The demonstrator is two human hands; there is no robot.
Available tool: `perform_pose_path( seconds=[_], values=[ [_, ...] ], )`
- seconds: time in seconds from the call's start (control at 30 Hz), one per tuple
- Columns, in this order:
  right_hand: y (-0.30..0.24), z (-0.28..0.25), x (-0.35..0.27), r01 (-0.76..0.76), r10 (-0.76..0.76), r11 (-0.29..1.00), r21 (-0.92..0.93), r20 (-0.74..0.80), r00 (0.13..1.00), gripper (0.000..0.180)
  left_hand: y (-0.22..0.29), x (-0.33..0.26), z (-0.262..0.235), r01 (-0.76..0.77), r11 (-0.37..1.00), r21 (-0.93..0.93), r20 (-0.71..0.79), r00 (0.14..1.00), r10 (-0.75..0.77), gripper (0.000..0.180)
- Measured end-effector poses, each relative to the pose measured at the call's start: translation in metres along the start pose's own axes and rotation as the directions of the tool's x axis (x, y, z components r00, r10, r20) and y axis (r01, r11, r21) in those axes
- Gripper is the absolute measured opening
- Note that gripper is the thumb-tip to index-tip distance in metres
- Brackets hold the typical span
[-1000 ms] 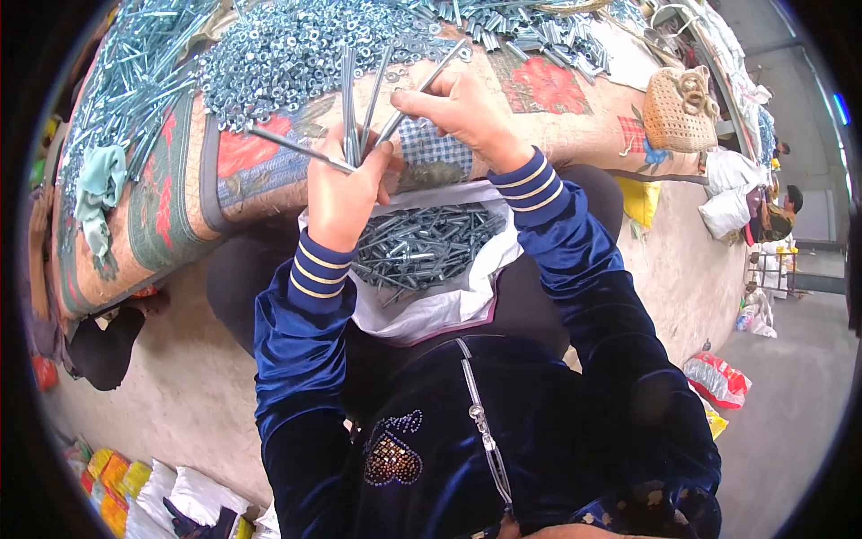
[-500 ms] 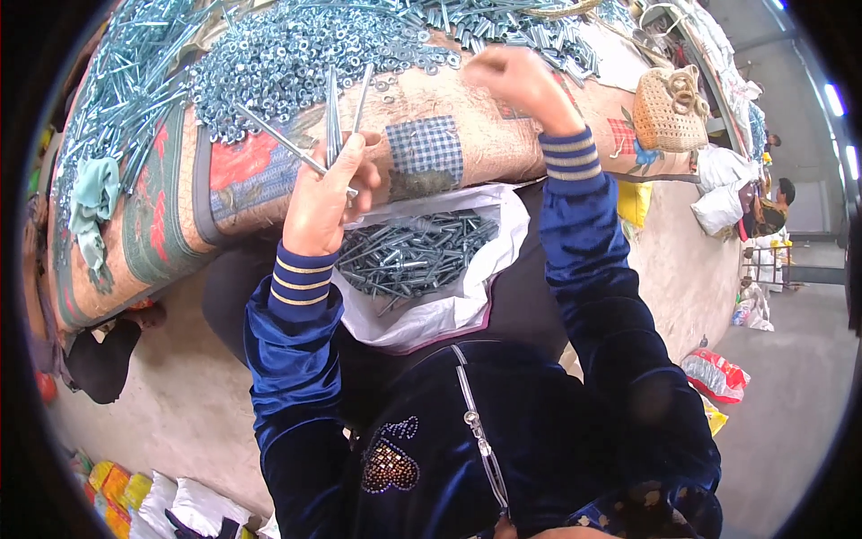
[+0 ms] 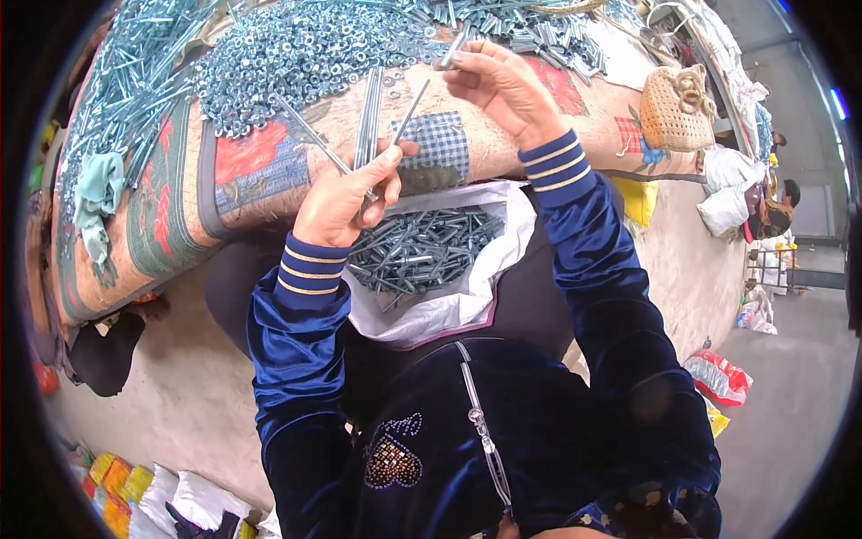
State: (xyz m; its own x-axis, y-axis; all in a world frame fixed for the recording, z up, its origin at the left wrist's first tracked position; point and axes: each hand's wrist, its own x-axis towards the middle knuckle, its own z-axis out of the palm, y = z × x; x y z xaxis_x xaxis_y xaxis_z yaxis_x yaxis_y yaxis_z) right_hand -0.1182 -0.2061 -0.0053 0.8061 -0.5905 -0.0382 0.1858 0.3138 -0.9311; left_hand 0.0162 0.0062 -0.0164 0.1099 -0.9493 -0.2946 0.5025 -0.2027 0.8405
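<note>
My left hand (image 3: 346, 193) grips a fan of several long silvery bolts (image 3: 370, 121) that point away from me. My right hand (image 3: 503, 85) reaches further out and pinches a small nut (image 3: 452, 56) at the edge of a big heap of nuts (image 3: 305, 45). Both sleeves are dark blue velvet with striped cuffs. In my lap sits an open white bag (image 3: 449, 305) filled with finished long bolts (image 3: 422, 251). A patterned cloth (image 3: 260, 171) covers the surface where the heaps lie.
A pile of long bolts (image 3: 126, 72) lies at the far left with a teal rag (image 3: 99, 189). Short bolts (image 3: 548, 36) lie at the far right. A woven basket (image 3: 675, 108) stands at the right; white sacks (image 3: 727, 193) and a person are beyond it.
My right hand has left the bolts in my left hand and reached out to the nut heap. My left hand with its bolts has shifted slightly.
</note>
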Motion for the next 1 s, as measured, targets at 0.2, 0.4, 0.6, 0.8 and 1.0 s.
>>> perform_pose_path(
  seconds=[0.2,0.4,0.6,0.8,1.0],
  values=[
    [0.004,0.023,-0.014,-0.041,0.038,0.999,0.023,0.116,0.993,0.024,0.0,0.0,-0.002,0.024,1.0,0.003,0.023,0.999,-0.024,0.027],
    [0.012,0.04,-0.024,-0.037,0.065,0.964,-0.264,0.1,0.993,0.023,0.0,0.001,-0.002,0.008,0.999,-0.038,-0.081,0.997,-0.012,0.028],
    [0.004,0.057,-0.019,0.051,0.194,0.825,-0.562,0.366,0.91,0.023,0.0,0.0,-0.01,-0.14,0.976,-0.167,-0.205,0.973,0.105,0.034],
    [0.032,-0.014,0.038,0.083,-0.513,-0.014,-0.996,0.078,0.855,0.02,-0.002,0.005,-0.02,-0.155,0.961,-0.229,-0.216,0.971,0.105,0.024],
    [0.031,-0.005,0.041,0.069,-0.492,0.08,-0.994,0.021,0.871,0.015,-0.001,0.004,-0.025,-0.246,0.932,-0.268,-0.29,0.942,0.166,0.018]
  ],
)
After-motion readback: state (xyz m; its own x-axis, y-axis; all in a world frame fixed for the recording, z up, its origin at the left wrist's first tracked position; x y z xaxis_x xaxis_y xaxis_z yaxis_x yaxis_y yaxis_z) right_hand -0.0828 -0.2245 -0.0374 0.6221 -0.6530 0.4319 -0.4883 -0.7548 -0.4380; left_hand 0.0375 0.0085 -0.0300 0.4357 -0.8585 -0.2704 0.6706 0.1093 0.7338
